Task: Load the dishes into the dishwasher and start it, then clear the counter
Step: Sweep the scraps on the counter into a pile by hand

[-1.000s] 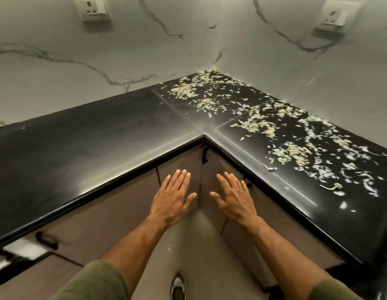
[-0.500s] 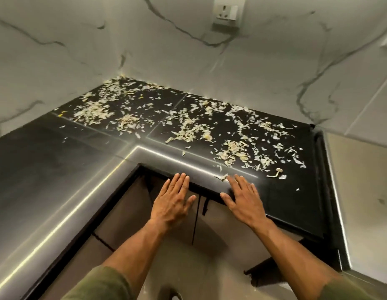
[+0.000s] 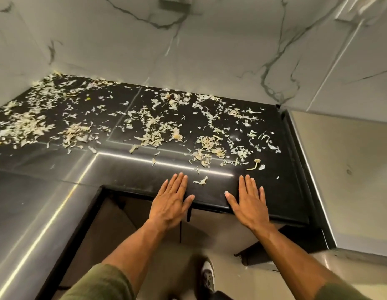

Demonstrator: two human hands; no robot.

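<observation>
Fingers straight and close together on both hands, holding nothing. From where I'm watching, the left hand (image 3: 169, 203) and right hand (image 3: 248, 202) are flat at the near edge of the black tabletop (image 3: 47, 191). The peel scraps (image 3: 149, 128) lie beyond the fingertips, strewn in a band running left to right toward the wall. One stray flake (image 3: 200, 181) sits between the hands, nearer the left. I'd guess sweeping comes next.

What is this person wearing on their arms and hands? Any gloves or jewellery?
No gloves, rings or watch show. The left hand and right hand are bare, as are both forearms. Olive-green sleeves cover the upper arms, ending near the elbows.
</observation>
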